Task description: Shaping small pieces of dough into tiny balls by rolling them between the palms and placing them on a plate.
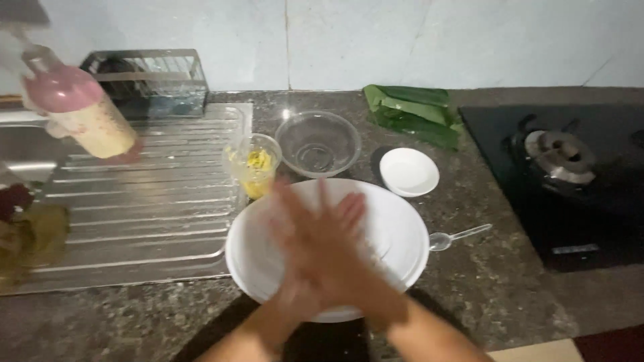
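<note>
Speckled grey stone countertop (469, 295) fills the lower part of the frame, with a pale tiled wall behind it. Low in the middle, both hands are pressed together over a large white plate (402, 234). The left hand (295, 238) and the right hand (342, 245) overlap palm to palm with fingers stretched out flat, gripping nothing; they are badly blurred, so which fingers belong to which hand is only a fair guess. The plate sits on the counter beneath them, its rim showing all around.

Just above the plate, left of centre, stands a clear plastic cup (253, 164) with something yellow inside. Beside it, to the right, is a clear glass bowl (318, 143), and further right a small white dish (409, 171). A clear plastic spoon (456, 236) lies just beside the plate's right edge. Folded green leaves (412, 114) rest near the wall at upper centre. A black gas stove (563, 181) occupies the right side. To the left runs a ridged steel sink drainboard (147, 214), with a pink-capped bottle (80, 110) at upper left and a metal rack (151, 80) behind it.
</note>
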